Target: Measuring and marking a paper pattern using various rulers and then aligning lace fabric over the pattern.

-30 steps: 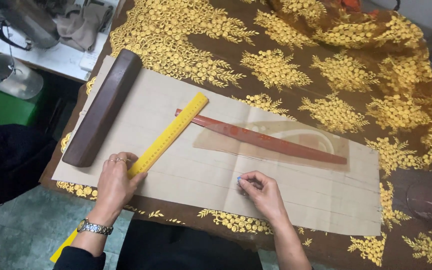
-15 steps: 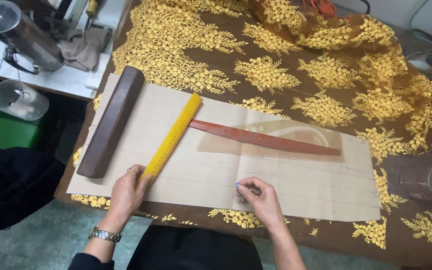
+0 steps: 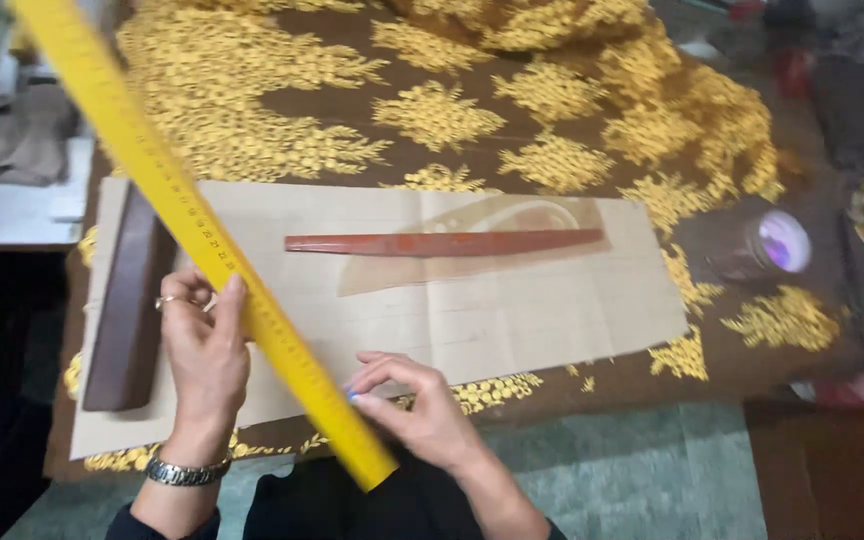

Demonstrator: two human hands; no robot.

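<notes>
One long yellow ruler (image 3: pixel 202 235) runs slantwise through the view, from the upper left corner down to a point just below the right hand's fingertips, lifted above the paper and slightly blurred. Both hands are on it. The left hand (image 3: pixel 204 350) closes round its middle, fingers (image 3: pixel 184 290) curled on the far side and thumb pressed against the near edge; a ring shows on one finger and a metal wristwatch (image 3: pixel 186 470) sits on the wrist. The right hand (image 3: pixel 417 405) meets the ruler's lower end, its fingers (image 3: pixel 364 385) bent and narrow, tips touching the yellow edge; whether they pinch it I cannot tell.

Under the fingers lies a sheet of tan pattern paper (image 3: pixel 512 320), spread flat. Left of the left hand's fingers a dark brown wooden bar (image 3: pixel 127 310) rests along the sheet's edge. Beyond the right hand's fingers, well apart, a reddish-brown curved stick (image 3: pixel 442 243) lies across a clear curved template (image 3: pixel 512 215). Brown fabric with yellow floral print (image 3: pixel 432 110) covers the surface beneath.
</notes>
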